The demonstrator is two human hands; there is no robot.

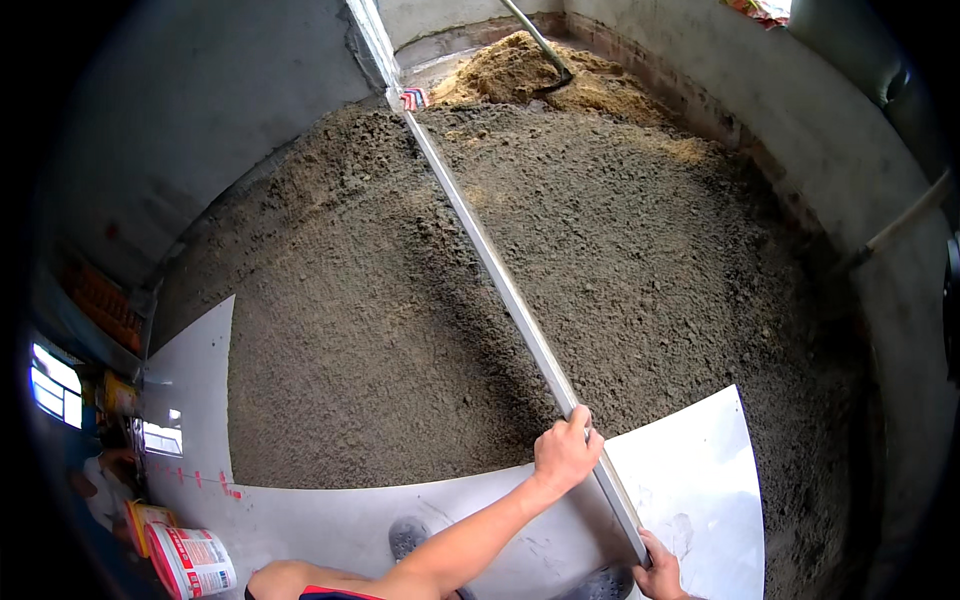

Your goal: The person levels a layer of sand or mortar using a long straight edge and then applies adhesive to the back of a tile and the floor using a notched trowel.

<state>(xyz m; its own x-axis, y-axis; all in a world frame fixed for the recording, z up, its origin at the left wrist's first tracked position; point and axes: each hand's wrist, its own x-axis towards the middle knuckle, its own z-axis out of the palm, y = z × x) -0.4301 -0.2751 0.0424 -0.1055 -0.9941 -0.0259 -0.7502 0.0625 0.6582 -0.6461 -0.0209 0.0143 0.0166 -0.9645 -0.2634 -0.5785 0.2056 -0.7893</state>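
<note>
Left hand [568, 450] wrapped round long straight silver metal bar [500, 270], right hand [660, 574] gripping its near end. Bar spans rough grey-brown mortar-like bed [340, 350]; uneven hand pressure could tilt it, gouging the surface.

Wide fisheye view from head height, forward and down

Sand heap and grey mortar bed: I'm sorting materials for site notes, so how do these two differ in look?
Colour: the sand heap is tan, the grey mortar bed darker. Shape: the sand heap rises in a mound; the grey mortar bed spreads low and wide. Tools: a long-handled tool has its head at the sand heap; a metal straightedge extends over the grey mortar bed. Both look grainy.
</note>
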